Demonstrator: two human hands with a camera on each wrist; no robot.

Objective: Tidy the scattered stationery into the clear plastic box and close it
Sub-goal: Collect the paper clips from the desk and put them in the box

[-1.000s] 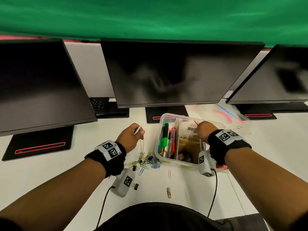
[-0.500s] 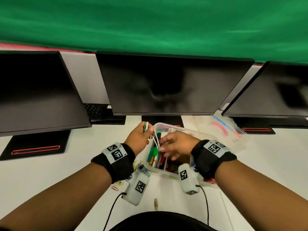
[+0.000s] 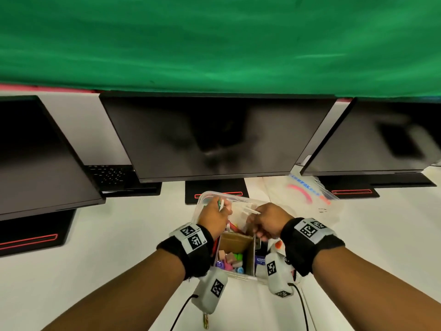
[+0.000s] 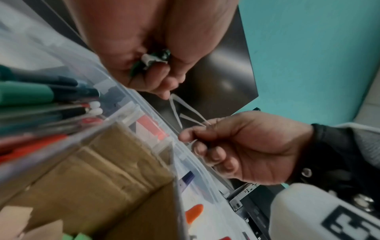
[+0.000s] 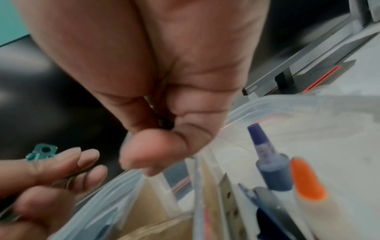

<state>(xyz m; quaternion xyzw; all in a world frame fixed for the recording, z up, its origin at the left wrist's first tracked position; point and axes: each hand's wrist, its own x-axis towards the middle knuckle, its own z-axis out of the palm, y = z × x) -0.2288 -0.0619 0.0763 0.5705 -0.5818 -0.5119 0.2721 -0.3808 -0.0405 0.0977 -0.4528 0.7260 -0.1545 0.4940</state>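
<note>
The clear plastic box stands open on the white desk, holding pens, a cardboard divider, small erasers and a purple-tipped glue bottle. Both hands hover over its far part. My left hand pinches a small green and white piece. Thin white strands run from it to my right hand, which pinches their other end between thumb and fingers. What the strands are made of I cannot tell.
Three dark monitors stand close behind the box, their stands on the desk. A translucent plastic sheet with pink and blue print lies at the back right. One paper clip lies near the front edge by my left wrist camera.
My left hand has carried the green and white piece from the paper clip pile to over the box. My right hand left the box's compartment and took hold of the white strands.
</note>
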